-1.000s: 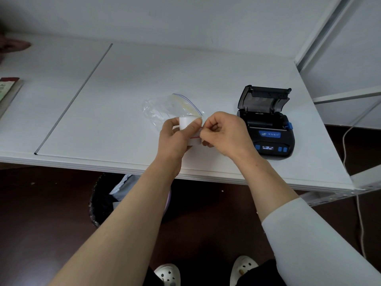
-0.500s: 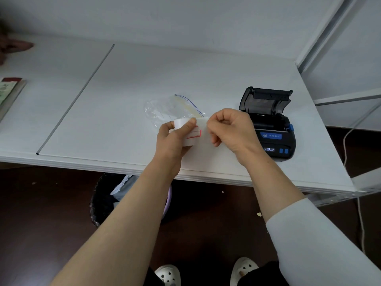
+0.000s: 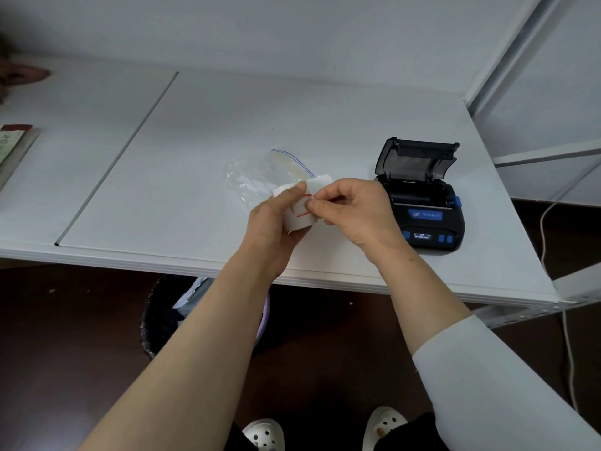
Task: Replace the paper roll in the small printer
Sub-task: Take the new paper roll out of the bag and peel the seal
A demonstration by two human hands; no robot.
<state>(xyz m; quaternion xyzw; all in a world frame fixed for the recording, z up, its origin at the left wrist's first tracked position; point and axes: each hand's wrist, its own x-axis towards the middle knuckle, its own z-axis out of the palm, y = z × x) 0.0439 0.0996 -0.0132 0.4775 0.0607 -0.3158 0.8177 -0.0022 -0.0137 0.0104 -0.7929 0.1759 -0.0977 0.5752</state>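
A white paper roll (image 3: pixel 300 216) with a red-lined label sits in my left hand (image 3: pixel 273 229), thumb pressed on top, just above the table's front part. My right hand (image 3: pixel 353 211) pinches the roll's loose paper end at its right side, thumb and forefinger closed on it. The small black printer (image 3: pixel 422 203) stands to the right on the white table (image 3: pixel 195 131). Its lid is flipped up and the paper bay is open; I cannot tell whether anything lies inside.
A clear zip bag (image 3: pixel 260 172) lies just behind the roll. A book (image 3: pixel 13 148) rests at the far left edge, with another person's hand (image 3: pixel 22 74) behind it. A bin (image 3: pixel 169 317) stands under the table. A white shelf frame (image 3: pixel 533 66) rises at right.
My right hand has moved back in against the roll after drawing a short strip of paper out to the right. The left hand has tilted the roll slightly.
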